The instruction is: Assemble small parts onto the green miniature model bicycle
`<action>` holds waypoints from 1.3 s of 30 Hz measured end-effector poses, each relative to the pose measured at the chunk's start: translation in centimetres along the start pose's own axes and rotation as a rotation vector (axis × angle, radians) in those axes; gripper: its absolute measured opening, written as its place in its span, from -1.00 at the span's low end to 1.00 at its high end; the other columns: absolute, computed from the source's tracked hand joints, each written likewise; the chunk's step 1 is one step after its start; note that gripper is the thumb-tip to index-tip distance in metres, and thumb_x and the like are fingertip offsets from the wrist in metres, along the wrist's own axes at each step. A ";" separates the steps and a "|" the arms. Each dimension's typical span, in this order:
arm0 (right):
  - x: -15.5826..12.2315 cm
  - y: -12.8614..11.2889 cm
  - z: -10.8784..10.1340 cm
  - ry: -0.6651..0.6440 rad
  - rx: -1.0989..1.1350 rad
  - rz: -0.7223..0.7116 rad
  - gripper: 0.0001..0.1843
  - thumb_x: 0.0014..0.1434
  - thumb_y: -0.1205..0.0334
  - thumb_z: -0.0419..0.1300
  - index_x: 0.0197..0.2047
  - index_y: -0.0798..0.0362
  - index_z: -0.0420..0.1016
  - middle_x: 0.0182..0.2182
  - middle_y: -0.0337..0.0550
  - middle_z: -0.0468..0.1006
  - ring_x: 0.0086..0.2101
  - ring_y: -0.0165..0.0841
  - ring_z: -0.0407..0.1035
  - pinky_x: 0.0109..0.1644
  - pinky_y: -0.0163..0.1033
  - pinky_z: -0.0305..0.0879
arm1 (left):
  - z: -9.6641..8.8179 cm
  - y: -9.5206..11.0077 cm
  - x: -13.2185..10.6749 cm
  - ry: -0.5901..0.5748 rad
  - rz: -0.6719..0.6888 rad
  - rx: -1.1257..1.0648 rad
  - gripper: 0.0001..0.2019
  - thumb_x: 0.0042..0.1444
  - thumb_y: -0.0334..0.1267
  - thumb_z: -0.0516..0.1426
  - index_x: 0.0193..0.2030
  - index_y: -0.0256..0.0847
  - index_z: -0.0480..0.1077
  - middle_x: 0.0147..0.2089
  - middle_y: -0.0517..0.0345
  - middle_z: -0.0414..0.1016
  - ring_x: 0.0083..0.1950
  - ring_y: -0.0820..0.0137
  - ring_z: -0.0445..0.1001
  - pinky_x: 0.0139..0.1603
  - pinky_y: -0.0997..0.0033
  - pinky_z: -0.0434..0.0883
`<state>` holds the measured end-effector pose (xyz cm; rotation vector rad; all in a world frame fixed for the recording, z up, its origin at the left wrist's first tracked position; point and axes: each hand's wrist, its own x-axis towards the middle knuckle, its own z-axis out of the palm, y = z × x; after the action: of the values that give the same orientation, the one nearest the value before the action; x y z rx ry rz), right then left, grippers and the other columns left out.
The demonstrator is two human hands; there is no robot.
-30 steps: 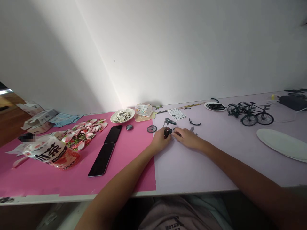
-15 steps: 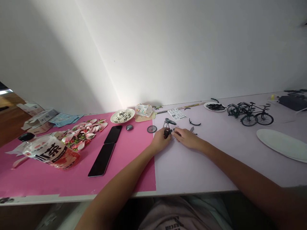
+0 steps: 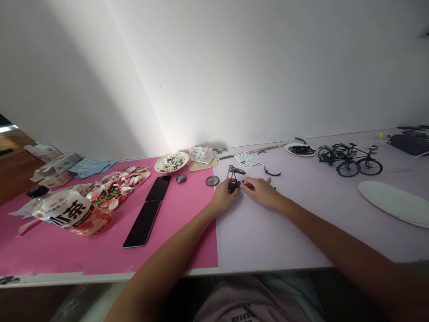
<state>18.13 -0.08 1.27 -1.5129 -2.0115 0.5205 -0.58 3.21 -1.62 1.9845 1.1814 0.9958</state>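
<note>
While the left hand (image 3: 224, 197) curls its fingers round a dark frame (image 3: 237, 170), the right hand (image 3: 260, 192) bends its fingers nearby, their hold unclear

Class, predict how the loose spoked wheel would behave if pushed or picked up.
Lying flat, the wheel would probably slide rather than roll if pushed. Stood on edge, its round shape could let it roll. Its thin-spoked build suggests it is light, perhaps fragile.
</note>
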 end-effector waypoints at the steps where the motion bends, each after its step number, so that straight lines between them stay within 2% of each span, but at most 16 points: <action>1: 0.0 -0.1 -0.1 0.015 0.002 -0.006 -0.68 0.30 -0.01 0.07 -0.41 0.00 0.32 -0.48 -0.23 0.47 -0.46 -0.35 0.27 -0.38 -0.26 0.04 | 0.0 0.0 0.0 0.001 -0.003 0.000 -0.74 0.15 -0.26 0.20 -0.01 -0.25 0.43 -0.16 0.04 0.61 -0.20 0.35 0.56 -0.16 0.38 0.53; 14: 0.2 0.2 -0.3 0.053 -0.021 -0.034 -0.56 0.31 -0.09 0.08 -0.47 0.02 0.40 -0.49 -0.19 0.52 -0.44 -0.33 0.29 -0.36 -0.26 0.03 | 0.0 -0.2 0.0 0.000 0.002 0.009 -0.74 0.16 -0.25 0.20 -0.02 -0.24 0.43 -0.15 0.06 0.59 -0.19 0.36 0.56 -0.16 0.39 0.52; 18: 0.0 -0.1 -0.2 0.026 -0.012 -0.005 -0.63 0.34 -0.04 0.07 -0.36 0.02 0.48 -0.43 -0.17 0.58 -0.43 -0.31 0.36 -0.35 -0.26 0.08 | 0.0 -0.2 0.0 0.000 0.011 0.015 -0.73 0.16 -0.26 0.19 0.00 -0.24 0.43 -0.14 0.05 0.60 -0.19 0.36 0.56 -0.16 0.40 0.52; 23: 0.0 0.0 -0.1 0.013 0.026 0.049 -0.79 0.27 0.04 0.15 -0.23 -0.02 0.49 -0.31 -0.14 0.65 -0.33 -0.25 0.47 -0.31 -0.25 0.19 | 0.0 -0.2 0.0 -0.005 0.010 0.027 -0.74 0.17 -0.26 0.19 0.00 -0.24 0.42 -0.13 0.05 0.61 -0.18 0.36 0.57 -0.15 0.40 0.53; 39: 0.0 0.3 0.0 -0.007 0.019 0.018 -0.82 0.29 0.07 0.10 -0.26 -0.04 0.40 -0.33 -0.21 0.61 -0.35 -0.30 0.44 -0.30 -0.25 0.22 | -0.1 -0.2 0.1 -0.012 0.018 0.023 -0.73 0.16 -0.26 0.19 0.00 -0.23 0.42 -0.14 0.05 0.62 -0.20 0.36 0.57 -0.16 0.38 0.53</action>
<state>18.35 0.05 1.10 -1.5212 -1.9937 0.5516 -0.69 3.40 -1.73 2.0196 1.1754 0.9822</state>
